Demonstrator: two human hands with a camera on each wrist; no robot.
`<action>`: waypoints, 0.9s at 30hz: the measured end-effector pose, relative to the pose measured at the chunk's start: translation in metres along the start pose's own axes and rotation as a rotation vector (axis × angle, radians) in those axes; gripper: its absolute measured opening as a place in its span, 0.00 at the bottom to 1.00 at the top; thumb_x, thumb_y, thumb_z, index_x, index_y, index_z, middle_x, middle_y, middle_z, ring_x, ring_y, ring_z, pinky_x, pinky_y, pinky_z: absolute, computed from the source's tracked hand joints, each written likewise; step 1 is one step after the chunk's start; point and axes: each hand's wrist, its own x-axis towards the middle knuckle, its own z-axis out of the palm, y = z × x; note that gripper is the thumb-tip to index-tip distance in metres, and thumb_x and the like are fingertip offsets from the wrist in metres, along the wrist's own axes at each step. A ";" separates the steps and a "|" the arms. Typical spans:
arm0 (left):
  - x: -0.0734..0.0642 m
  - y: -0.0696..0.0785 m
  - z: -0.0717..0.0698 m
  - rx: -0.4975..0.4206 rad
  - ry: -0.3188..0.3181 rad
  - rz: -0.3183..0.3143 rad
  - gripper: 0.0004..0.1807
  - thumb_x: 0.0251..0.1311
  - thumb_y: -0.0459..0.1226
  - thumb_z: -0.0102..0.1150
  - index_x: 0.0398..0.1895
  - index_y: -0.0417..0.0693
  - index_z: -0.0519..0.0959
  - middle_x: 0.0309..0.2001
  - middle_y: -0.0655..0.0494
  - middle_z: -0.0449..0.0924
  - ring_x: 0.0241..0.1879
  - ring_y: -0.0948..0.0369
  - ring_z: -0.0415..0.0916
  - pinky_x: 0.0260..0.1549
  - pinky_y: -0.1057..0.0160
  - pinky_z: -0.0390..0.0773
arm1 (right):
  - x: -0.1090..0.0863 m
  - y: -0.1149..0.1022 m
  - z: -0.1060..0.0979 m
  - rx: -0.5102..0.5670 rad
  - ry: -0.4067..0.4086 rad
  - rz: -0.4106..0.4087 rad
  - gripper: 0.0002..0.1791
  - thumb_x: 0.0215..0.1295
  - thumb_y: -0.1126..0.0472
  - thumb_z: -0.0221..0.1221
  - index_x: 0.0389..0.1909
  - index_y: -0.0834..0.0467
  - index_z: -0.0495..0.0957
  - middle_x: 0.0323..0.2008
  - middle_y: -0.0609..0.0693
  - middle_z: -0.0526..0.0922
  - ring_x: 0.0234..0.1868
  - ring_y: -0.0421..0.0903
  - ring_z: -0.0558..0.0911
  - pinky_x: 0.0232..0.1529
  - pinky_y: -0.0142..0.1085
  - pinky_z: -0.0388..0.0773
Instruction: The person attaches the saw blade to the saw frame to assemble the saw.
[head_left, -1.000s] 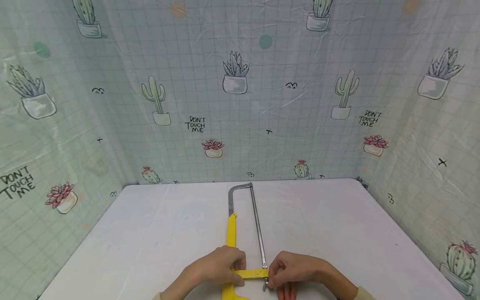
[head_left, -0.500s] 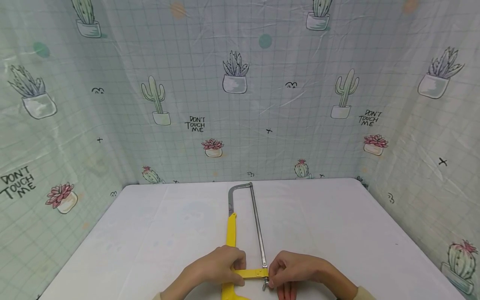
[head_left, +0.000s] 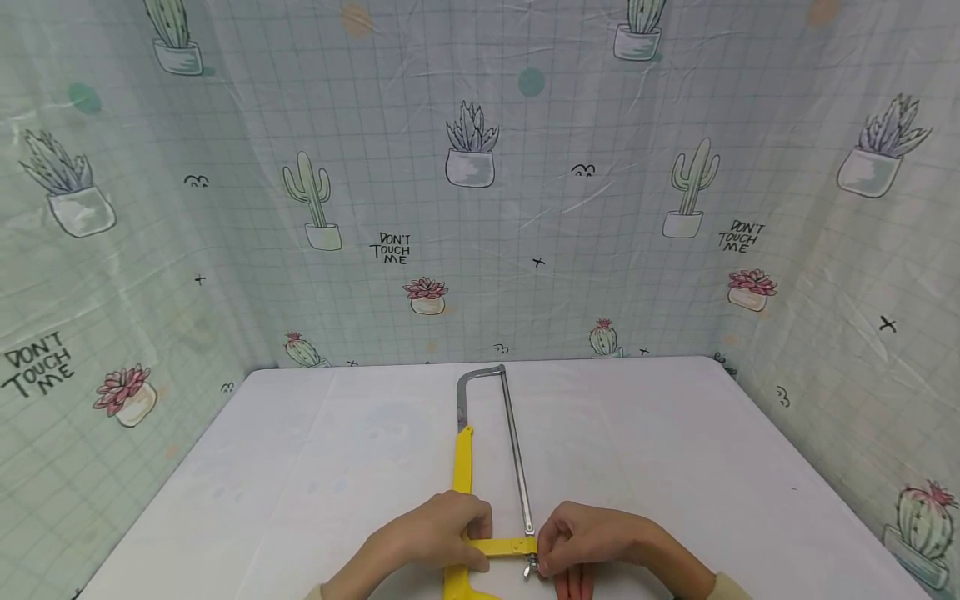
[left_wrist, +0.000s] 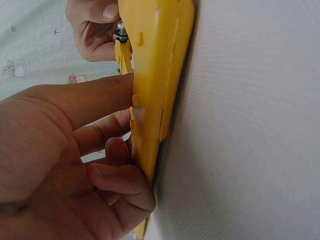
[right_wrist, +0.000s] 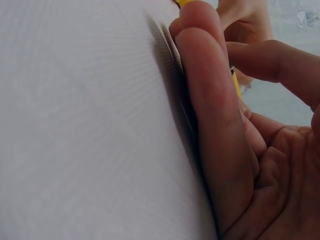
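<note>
A hacksaw (head_left: 462, 462) with a yellow and grey frame lies on the white table, its far end pointing away from me. Its narrow blade (head_left: 516, 450) runs along the right side. My left hand (head_left: 438, 529) grips the yellow frame near the handle, where the short crosspiece (head_left: 502, 547) branches off; the left wrist view shows thumb and fingers against the yellow handle (left_wrist: 155, 75). At the crosspiece's right end is a metal wing nut (head_left: 529, 572). Thumb and forefinger of my right hand (head_left: 596, 537) pinch it, while the other fingers (right_wrist: 215, 100) rest on the tabletop.
The white table (head_left: 337, 450) spreads out around the saw. A wall cloth (head_left: 480, 233) printed with cactus pots hangs behind it and on both sides. The handle's near end runs out of the head view at the bottom.
The wing nut has turned a little, its wing now angled more to the left. Both hands and the hacksaw stay in the same place.
</note>
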 end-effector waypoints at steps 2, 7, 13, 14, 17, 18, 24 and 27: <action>0.000 0.000 0.000 0.002 0.000 0.001 0.12 0.52 0.41 0.78 0.30 0.59 0.79 0.27 0.68 0.77 0.26 0.69 0.70 0.29 0.70 0.74 | 0.000 0.000 0.000 -0.002 -0.001 -0.004 0.08 0.69 0.61 0.61 0.36 0.61 0.85 0.20 0.45 0.84 0.17 0.32 0.80 0.21 0.24 0.76; -0.001 0.000 -0.001 0.000 -0.003 0.007 0.12 0.52 0.41 0.78 0.30 0.59 0.79 0.27 0.68 0.77 0.27 0.70 0.70 0.30 0.70 0.74 | 0.000 -0.001 0.000 -0.004 -0.005 0.002 0.07 0.69 0.60 0.62 0.36 0.59 0.85 0.20 0.44 0.84 0.17 0.32 0.80 0.21 0.24 0.76; -0.001 0.000 -0.002 0.000 -0.004 0.014 0.12 0.52 0.41 0.78 0.30 0.59 0.79 0.28 0.69 0.77 0.27 0.70 0.70 0.30 0.70 0.74 | 0.000 -0.001 0.000 0.000 -0.008 0.011 0.06 0.69 0.60 0.62 0.36 0.58 0.85 0.20 0.44 0.85 0.17 0.32 0.80 0.21 0.24 0.77; -0.001 0.000 -0.002 0.000 -0.005 0.014 0.12 0.52 0.41 0.78 0.30 0.59 0.79 0.28 0.69 0.77 0.27 0.70 0.70 0.30 0.70 0.74 | 0.000 -0.001 0.000 0.001 -0.007 0.011 0.06 0.69 0.60 0.62 0.36 0.58 0.85 0.20 0.44 0.85 0.17 0.32 0.80 0.21 0.24 0.77; -0.002 0.001 -0.003 -0.001 -0.005 0.015 0.12 0.53 0.40 0.78 0.30 0.58 0.79 0.28 0.69 0.77 0.27 0.70 0.70 0.30 0.70 0.74 | 0.000 -0.001 0.001 0.004 -0.004 0.008 0.06 0.69 0.61 0.62 0.36 0.59 0.84 0.21 0.45 0.84 0.17 0.32 0.80 0.21 0.24 0.77; -0.002 0.001 -0.003 -0.002 -0.005 0.014 0.12 0.53 0.40 0.78 0.30 0.58 0.79 0.28 0.69 0.77 0.27 0.70 0.70 0.30 0.70 0.74 | 0.000 -0.002 0.001 0.005 -0.003 0.005 0.06 0.69 0.61 0.62 0.35 0.59 0.84 0.21 0.45 0.84 0.17 0.33 0.80 0.21 0.24 0.77; -0.002 0.003 -0.003 -0.010 -0.006 0.008 0.12 0.52 0.40 0.78 0.30 0.58 0.79 0.28 0.69 0.77 0.27 0.70 0.70 0.30 0.70 0.74 | -0.001 -0.003 0.002 0.011 -0.007 -0.004 0.03 0.67 0.62 0.62 0.33 0.56 0.83 0.20 0.44 0.85 0.16 0.32 0.80 0.21 0.24 0.76; -0.002 0.003 -0.003 -0.013 -0.008 0.008 0.12 0.52 0.40 0.78 0.30 0.58 0.79 0.28 0.68 0.77 0.27 0.70 0.70 0.30 0.70 0.74 | -0.001 -0.003 0.002 0.014 -0.015 -0.006 0.03 0.67 0.62 0.62 0.33 0.54 0.82 0.20 0.43 0.85 0.16 0.31 0.80 0.20 0.24 0.76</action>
